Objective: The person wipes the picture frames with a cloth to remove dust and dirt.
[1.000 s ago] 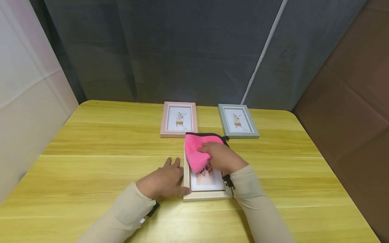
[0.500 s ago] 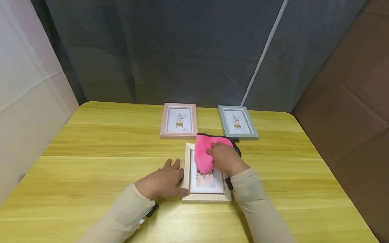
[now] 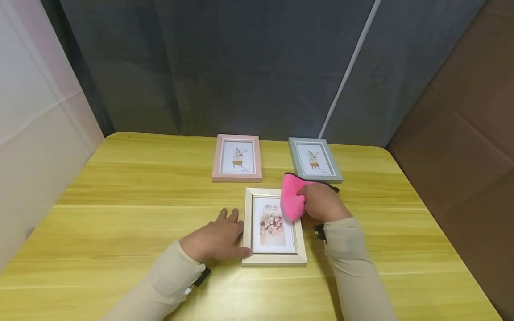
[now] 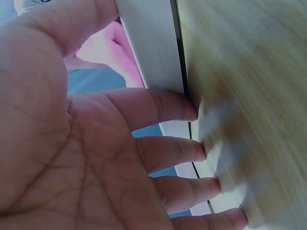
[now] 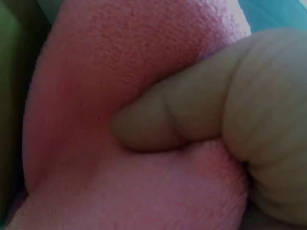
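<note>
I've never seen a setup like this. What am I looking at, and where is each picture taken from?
There's no machine here, just a person's two bare hands. The wide picture comes from a camera worn on the head; the close-ups come from cameras on the left and right wrists.

On the wood-patterned table lie three picture frames. The cream frame is nearest; the pink frame and grey-blue frame lie farther back. The left hand holds nothing: its thumb touches the cream frame's near left corner. The right hand grips a pink cloth at that frame's far right corner.
</note>
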A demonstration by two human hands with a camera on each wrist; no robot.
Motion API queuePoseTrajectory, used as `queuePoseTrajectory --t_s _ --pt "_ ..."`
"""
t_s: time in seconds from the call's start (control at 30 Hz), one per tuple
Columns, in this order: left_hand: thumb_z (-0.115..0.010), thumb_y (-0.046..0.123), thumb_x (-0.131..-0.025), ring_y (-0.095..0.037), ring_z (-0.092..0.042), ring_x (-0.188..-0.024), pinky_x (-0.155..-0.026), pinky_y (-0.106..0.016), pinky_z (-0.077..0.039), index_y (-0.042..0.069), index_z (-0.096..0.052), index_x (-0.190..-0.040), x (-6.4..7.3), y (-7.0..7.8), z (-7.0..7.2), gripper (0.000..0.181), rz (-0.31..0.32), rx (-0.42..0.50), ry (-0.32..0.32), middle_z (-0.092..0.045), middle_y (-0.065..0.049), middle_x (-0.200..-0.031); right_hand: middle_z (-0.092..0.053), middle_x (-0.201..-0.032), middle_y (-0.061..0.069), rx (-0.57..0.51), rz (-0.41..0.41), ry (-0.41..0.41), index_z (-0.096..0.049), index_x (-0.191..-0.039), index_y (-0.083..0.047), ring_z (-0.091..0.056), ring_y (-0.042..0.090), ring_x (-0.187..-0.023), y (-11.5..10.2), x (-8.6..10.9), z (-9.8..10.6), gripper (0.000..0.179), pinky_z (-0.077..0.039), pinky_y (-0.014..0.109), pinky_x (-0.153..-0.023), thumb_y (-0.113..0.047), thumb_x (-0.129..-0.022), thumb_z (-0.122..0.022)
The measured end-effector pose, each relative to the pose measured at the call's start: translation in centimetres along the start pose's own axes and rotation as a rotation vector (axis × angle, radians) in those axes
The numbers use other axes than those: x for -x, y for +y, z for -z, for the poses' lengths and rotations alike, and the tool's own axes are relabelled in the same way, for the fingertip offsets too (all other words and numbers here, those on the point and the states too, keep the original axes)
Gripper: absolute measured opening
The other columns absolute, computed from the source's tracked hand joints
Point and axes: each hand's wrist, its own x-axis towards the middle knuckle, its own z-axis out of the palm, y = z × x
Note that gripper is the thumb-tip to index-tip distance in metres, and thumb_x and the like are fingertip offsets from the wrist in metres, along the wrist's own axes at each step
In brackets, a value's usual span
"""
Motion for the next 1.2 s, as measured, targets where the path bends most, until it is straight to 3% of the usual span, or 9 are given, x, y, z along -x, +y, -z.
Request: queuePoseTrajectory --t_s 0.27,0.4,0.5,0.63,0.77,0.87,1.03,1.1,1.2 --pt "-0.071 0.046 -0.088 -0.057 -0.014 -0.141 -0.105 -0.07 -0.028 -0.011 -0.051 -0.137 0.1 0.4 0.1 0.077 -0.007 -0.004 -0.037 -0.023 -0.034 -0.155 -0.058 -0.139 0.012 0.011 0.152 -0.082 -0.069 -0.128 -0.01 -0.049 0.029 -0.133 -4.1 -0.9 -1.2 0.036 -0.035 0.042 -0.112 -0.001 -0.095 -0.059" --pt "-0.072 0.047 -0.088 -0.056 -0.014 -0.142 -0.104 -0.07 -0.029 -0.009 -0.052 -0.138 -0.1 0.3 0.2 0.078 0.002 -0.01 -0.035 -0.024 -0.032 -0.155 -0.049 -0.148 0.005 -0.076 0.212 -0.119 -0.064 -0.135 -0.015 -0.039 0.023 -0.141 -5.5 -1.1 -1.4 0.05 -0.027 0.039 -0.116 0.008 -0.092 -0.056" --pt "-0.071 0.048 -0.088 -0.056 -0.014 -0.142 -0.103 -0.071 -0.029 -0.009 -0.051 -0.139 -0.3 0.1 0.2 0.079 0.004 -0.005 -0.024 -0.023 -0.032 -0.156 -0.046 -0.151 0.002 -0.172 0.251 -0.121 -0.061 -0.139 -0.016 -0.035 0.021 -0.143 -5.1 -1.2 -1.3 0.062 -0.025 0.038 -0.117 0.016 -0.087 -0.05" --pt "-0.069 0.051 -0.088 -0.054 -0.011 -0.143 -0.107 -0.068 -0.025 -0.009 -0.047 -0.142 -0.3 -0.3 0.2 0.083 0.0 0.003 -0.032 -0.021 -0.031 -0.157 -0.047 -0.15 0.006 -0.276 0.289 -0.03 -0.058 -0.141 -0.013 -0.038 0.023 -0.141 -4.0 -1.3 -0.8 0.064 -0.029 0.04 -0.115 0.018 -0.086 -0.046" --pt "-0.069 0.054 -0.087 -0.052 -0.008 -0.145 -0.111 -0.065 -0.022 -0.007 -0.043 -0.145 0.1 -0.9 0.2 0.089 -0.006 0.006 -0.06 -0.017 -0.029 -0.159 -0.051 -0.147 0.009 -0.307 0.308 0.082 -0.06 -0.139 -0.011 -0.044 0.026 -0.137 -4.1 -0.2 -0.1 0.059 -0.034 0.041 -0.112 0.016 -0.087 -0.052" --pt "-0.071 0.053 -0.086 -0.053 -0.01 -0.144 -0.109 -0.067 -0.022 -0.007 -0.042 -0.146 0.7 -1.1 -0.2 0.09 -0.037 0.019 -0.05 -0.018 -0.029 -0.159 -0.054 -0.143 0.012 -0.27 0.392 0.119 -0.063 -0.136 -0.01 -0.047 0.029 -0.134 -5.2 1.7 0.0 0.061 -0.036 0.043 -0.111 0.018 -0.082 -0.053" --pt "-0.073 0.045 -0.085 -0.042 -0.034 -0.141 -0.113 -0.064 -0.016 0.001 -0.053 -0.141 0.8 -1.4 -0.8 0.074 -0.204 0.039 0.041 -0.052 -0.016 -0.144 -0.06 -0.136 0.01 -0.101 0.617 0.061 -0.067 -0.131 -0.011 -0.051 0.026 -0.131 -6.9 5.1 -1.1 0.048 -0.037 0.039 -0.11 0.001 -0.084 -0.069" --pt "-0.069 0.046 -0.087 -0.039 -0.037 -0.14 -0.116 -0.06 -0.013 0.007 -0.055 -0.141 0.7 -1.6 -0.8 0.068 -0.235 0.003 0.055 -0.059 -0.01 -0.138 -0.06 -0.137 0.007 -0.032 0.644 -0.003 -0.066 -0.133 -0.014 -0.05 0.022 -0.132 -7.5 6.0 -1.7 0.05 -0.036 0.036 -0.111 -0.006 -0.084 -0.073" --pt "-0.061 0.049 -0.091 -0.042 -0.03 -0.143 -0.118 -0.054 -0.013 0.01 -0.05 -0.146 0.8 -1.8 -0.4 0.069 -0.23 -0.068 0.038 -0.054 -0.01 -0.144 -0.057 -0.141 0.006 0.056 0.62 -0.061 -0.063 -0.136 -0.019 -0.048 0.021 -0.134 -8.5 6.7 -2.4 0.055 -0.034 0.034 -0.111 -0.008 -0.084 -0.074"
